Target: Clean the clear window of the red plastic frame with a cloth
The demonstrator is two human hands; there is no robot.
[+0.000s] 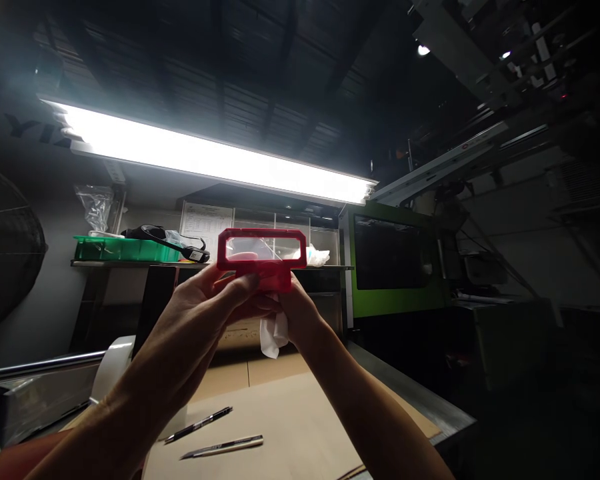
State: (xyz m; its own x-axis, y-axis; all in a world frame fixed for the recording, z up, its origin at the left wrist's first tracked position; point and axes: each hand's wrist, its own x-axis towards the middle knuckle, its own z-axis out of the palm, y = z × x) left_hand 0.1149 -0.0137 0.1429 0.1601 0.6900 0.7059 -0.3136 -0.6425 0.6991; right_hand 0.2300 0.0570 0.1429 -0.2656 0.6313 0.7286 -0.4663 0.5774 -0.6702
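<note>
A red translucent plastic frame [301,250] with a wide rectangular opening is held up in front of me, below the bright lamp. My left hand [220,293] grips its lower left part, the thumb lying across the front. From the right, my right hand [297,308] holds the lower right part, its fingers mostly hidden behind the piece. A white cloth or tissue [274,337] hangs down beneath my right hand. Below, a black pen [199,425] and a slim knife-like tool [223,447] lie on the cardboard-covered table [280,413].
A long tube lamp [215,157] hangs above. Behind my hands, a shelf [340,268] carries a green tray [125,249] and a black headset-like strap [165,239]. A green machine [395,300] stands right, a large fan [7,247] left. A white roll [113,367] sits at the table's left.
</note>
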